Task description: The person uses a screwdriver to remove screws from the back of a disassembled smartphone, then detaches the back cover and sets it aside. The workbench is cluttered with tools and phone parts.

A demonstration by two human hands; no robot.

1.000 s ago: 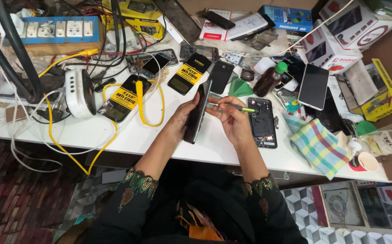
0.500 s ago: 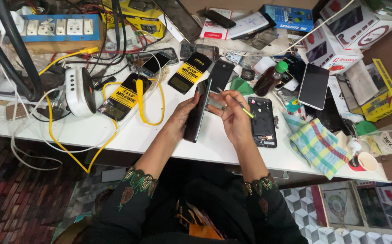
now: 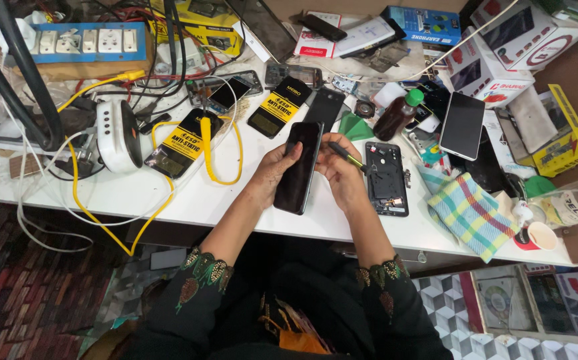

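- Head view shows your white table (image 3: 222,200) crowded with repair clutter; beyond your grip lie flat black and yellow pouches (image 3: 185,141), a yellow cable (image 3: 209,150), a blue socket strip (image 3: 89,41) and stacked boxes (image 3: 502,47).
- Below the table edge you can see brick-pattern flooring on your left side and cube-pattern tiles on your right.
- To the right of your grip lies a checked cloth (image 3: 469,213), with a small cup (image 3: 535,235) just past it.
- Your left hand (image 3: 272,175) wraps around a dark phone (image 3: 299,167), holding it tilted above the table, glass face towards you.
- Just right of the phone, a stripped phone frame (image 3: 385,179) lies flat and open, so, judging by that, the bench work looks partly done, with that unit not yet closed up.
- Your right hand (image 3: 342,175) pinches a thin yellow-green tool (image 3: 347,156) while steadying the phone's right edge; its tip points away from the phone, so prying or fitting seems not yet begun.
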